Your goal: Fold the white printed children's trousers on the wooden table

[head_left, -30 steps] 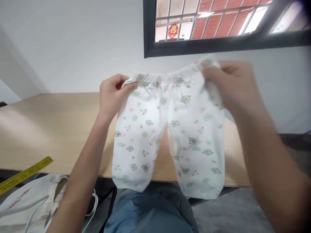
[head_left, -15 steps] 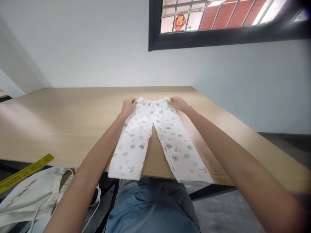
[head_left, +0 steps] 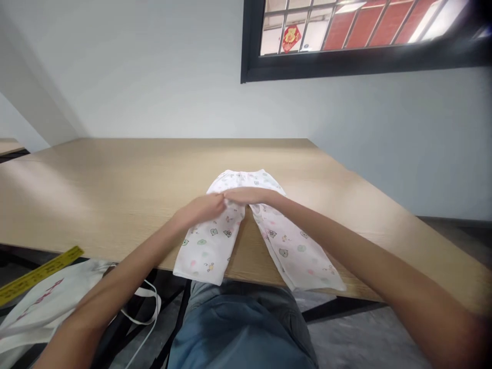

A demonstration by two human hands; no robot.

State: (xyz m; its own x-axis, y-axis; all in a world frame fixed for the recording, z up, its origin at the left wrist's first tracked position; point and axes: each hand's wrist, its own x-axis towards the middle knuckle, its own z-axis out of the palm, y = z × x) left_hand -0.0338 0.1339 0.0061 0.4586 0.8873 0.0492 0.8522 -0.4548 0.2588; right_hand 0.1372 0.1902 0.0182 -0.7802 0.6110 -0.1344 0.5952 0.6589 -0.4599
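On my feed my left hand and right hand are close together over the middle of the white printed baby pants, fingers stretched out, tips meeting or nearly so at the crotch; can't tell from this angle if they pinch the cloth or just rest on it, no clear clamp. Left hand is on the top of the left-side leg, right hand lies across the upper part near the waistband. Pants are flat on the table, waistband pointing away from me, cuffs at the near edge. Progress as far as I can see: garment is laid out and fairly smooth, but legs are apart with a wedge of table between them, no fold across them yet. Further out: my blue jeans below the edge, a white tote bag and yellow ruler low left, and a dark-framed window up on the wall.
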